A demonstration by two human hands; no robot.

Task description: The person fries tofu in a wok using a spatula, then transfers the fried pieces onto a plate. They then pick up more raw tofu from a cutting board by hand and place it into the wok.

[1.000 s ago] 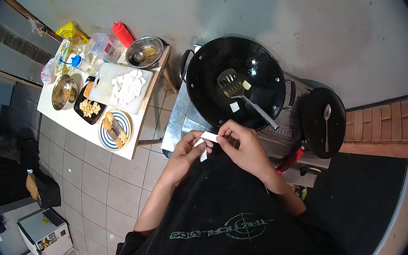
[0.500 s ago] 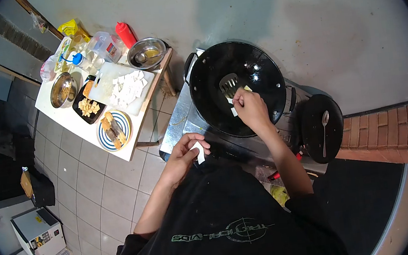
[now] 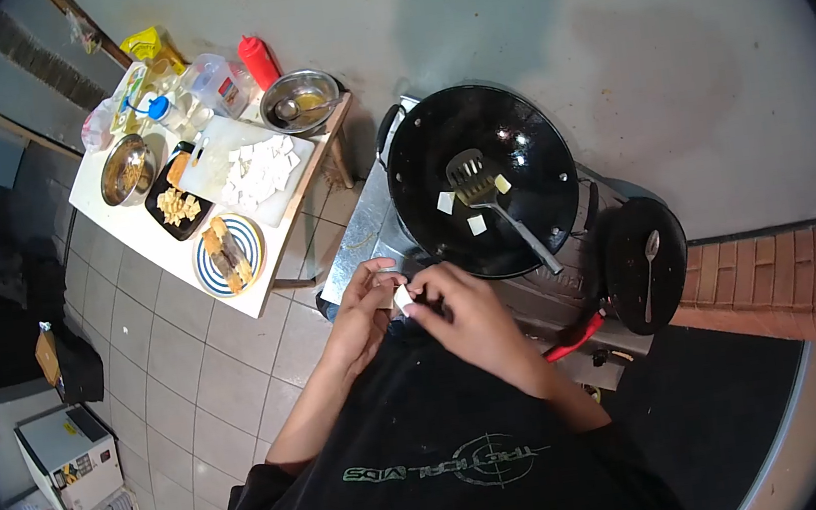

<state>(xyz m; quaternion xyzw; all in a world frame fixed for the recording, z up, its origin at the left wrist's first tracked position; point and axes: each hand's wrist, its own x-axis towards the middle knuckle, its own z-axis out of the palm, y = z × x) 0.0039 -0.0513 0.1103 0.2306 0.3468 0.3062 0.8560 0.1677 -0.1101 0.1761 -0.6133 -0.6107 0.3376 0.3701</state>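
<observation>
In front of my chest my two hands meet. My left hand (image 3: 357, 319) is closed, with a pale bit showing at its fingers. My right hand (image 3: 466, 319) pinches a small flat white square piece (image 3: 403, 299), which looks like tofu or dough. Beyond them, a black wok (image 3: 534, 210) sits on the stove. In it lie a slotted spatula (image 3: 516, 228), its handle resting on the near rim, two white square pieces (image 3: 477, 225) and a yellowish one (image 3: 503, 184).
At left, a white table (image 3: 141, 253) carries a cutting board (image 3: 207, 172) with many white pieces, a black tray (image 3: 159, 193) of yellow cubes, a striped plate (image 3: 253, 247), metal bowls and bottles. A black lid (image 3: 667, 276) with a spoon (image 3: 651, 252) lies right of the wok.
My right hand has left the wok and come back to my left hand, now pinching a white piece. The white pieces in the wok now show uncovered.
</observation>
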